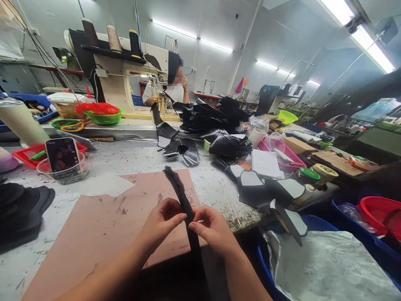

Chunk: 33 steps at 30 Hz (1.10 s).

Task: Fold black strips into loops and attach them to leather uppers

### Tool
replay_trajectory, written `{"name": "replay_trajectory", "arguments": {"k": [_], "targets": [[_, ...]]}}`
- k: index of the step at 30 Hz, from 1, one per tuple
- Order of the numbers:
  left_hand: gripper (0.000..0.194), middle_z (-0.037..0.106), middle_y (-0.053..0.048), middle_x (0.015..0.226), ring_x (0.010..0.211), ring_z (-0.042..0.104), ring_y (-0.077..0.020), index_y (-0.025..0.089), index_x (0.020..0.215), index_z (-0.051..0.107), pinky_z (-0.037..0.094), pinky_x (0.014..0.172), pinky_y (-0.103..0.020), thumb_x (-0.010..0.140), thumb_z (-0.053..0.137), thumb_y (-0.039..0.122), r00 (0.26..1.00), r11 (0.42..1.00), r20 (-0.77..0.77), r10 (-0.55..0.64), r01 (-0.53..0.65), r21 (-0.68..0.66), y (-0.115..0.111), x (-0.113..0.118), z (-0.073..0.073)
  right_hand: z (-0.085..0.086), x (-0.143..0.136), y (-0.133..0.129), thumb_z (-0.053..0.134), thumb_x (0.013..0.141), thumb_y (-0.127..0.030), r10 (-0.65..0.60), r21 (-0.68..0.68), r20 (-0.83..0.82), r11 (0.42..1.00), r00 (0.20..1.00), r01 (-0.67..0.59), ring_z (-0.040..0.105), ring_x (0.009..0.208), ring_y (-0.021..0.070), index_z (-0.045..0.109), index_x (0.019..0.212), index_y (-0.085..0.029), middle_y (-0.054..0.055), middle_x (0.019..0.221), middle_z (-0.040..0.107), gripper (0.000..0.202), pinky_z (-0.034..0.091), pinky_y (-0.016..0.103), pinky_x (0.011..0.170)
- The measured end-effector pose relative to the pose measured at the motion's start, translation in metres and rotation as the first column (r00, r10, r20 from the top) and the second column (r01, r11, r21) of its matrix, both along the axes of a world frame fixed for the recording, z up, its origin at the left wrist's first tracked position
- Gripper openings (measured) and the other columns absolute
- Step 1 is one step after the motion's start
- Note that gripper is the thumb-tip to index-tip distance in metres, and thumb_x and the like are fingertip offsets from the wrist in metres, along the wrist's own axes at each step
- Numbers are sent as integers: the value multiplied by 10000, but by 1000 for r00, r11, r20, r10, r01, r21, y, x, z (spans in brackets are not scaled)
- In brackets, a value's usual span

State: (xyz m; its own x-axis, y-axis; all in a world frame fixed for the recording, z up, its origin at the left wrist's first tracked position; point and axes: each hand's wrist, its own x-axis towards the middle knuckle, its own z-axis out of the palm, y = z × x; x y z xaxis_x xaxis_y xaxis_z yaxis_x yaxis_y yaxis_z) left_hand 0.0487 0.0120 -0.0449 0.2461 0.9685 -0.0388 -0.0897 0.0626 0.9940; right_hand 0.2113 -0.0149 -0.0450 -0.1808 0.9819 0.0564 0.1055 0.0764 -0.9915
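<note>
A long black strip (178, 186), which looks like a bundle of thin material with a ragged far end, runs from over the pink board (125, 217) down past the table's front edge. My left hand (167, 219) pinches its left side between thumb and fingers. On the opposite side, my right hand (211, 228) grips the strip with bent fingers, thumb close to the left one. The strip's near end fades into dark shadow by my body. A white paper piece (109, 186) lies on the board's far left corner.
Stacked black pieces (21, 209) lie at left. A phone (64, 154) leans in a clear bowl (62, 177). Behind stands a sewing machine (115, 83), with a person (177, 92) beyond it. Black cut pieces (213, 117) pile up nearby; a blue bin (263, 267) stands lower right.
</note>
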Motion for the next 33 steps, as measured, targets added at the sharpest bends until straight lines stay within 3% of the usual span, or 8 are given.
{"name": "replay_trajectory", "arguments": {"k": [5,11,16,21,26,28,30,33], "targets": [[312,643,-27,764,744,596,-192,179,734,544,465,691,-315,565,752,338,999,1000,46,-23,23,0,-4,3,-12,-1,-6,-4,558,707,-265,-44,80,127,996,991,34,561,625,137,446,626,-197,1,689,585,155,453,231,578],[397,665,-63,857,787,591,-202,160,864,557,446,685,-297,547,756,292,997,1000,-73,14,-16,-26,-13,9,-21,-13,-11,-11,525,689,-251,-172,250,299,963,939,97,526,490,129,466,604,-209,-39,526,513,111,427,216,497],[342,652,-61,835,758,581,-192,159,839,560,436,650,-286,570,728,287,996,999,-81,21,-23,-24,-16,9,-21,-15,-9,-15,549,694,-354,-184,170,231,975,956,146,512,465,134,466,564,-209,-21,518,526,212,408,221,454],[356,660,-30,810,718,584,-171,177,865,557,426,603,-254,542,705,173,997,999,-70,15,-18,-33,-18,11,-16,-17,-13,-19,600,677,-412,-245,43,35,969,969,243,552,521,158,433,562,-209,29,610,609,286,450,243,492],[347,666,-15,805,780,602,-192,181,867,541,445,688,-281,545,643,106,999,998,-43,30,-32,-53,-19,13,-12,-25,-13,-16,649,672,-391,-153,11,-67,988,986,154,642,744,212,449,662,-203,85,887,658,275,526,322,685],[340,653,-12,824,797,596,-193,180,861,544,444,705,-283,541,629,100,998,997,-32,45,-47,-64,-19,15,-13,-32,-9,-13,657,672,-362,-90,58,-46,994,995,93,641,806,221,497,792,-208,87,951,640,252,537,350,718],[340,631,-2,816,793,583,-182,183,862,542,437,696,-271,541,602,90,997,994,-26,75,-77,-75,-19,17,-13,-40,-5,-9,683,643,-325,-66,148,43,987,997,59,632,838,225,520,942,-217,90,1001,607,358,547,357,716],[329,601,10,759,745,558,-165,180,849,543,424,658,-256,535,590,92,994,991,-29,102,-104,-89,-20,19,-14,-45,-4,-8,682,636,-311,-125,257,165,963,978,80,622,804,201,550,952,-222,83,1044,546,354,561,329,681]]}}
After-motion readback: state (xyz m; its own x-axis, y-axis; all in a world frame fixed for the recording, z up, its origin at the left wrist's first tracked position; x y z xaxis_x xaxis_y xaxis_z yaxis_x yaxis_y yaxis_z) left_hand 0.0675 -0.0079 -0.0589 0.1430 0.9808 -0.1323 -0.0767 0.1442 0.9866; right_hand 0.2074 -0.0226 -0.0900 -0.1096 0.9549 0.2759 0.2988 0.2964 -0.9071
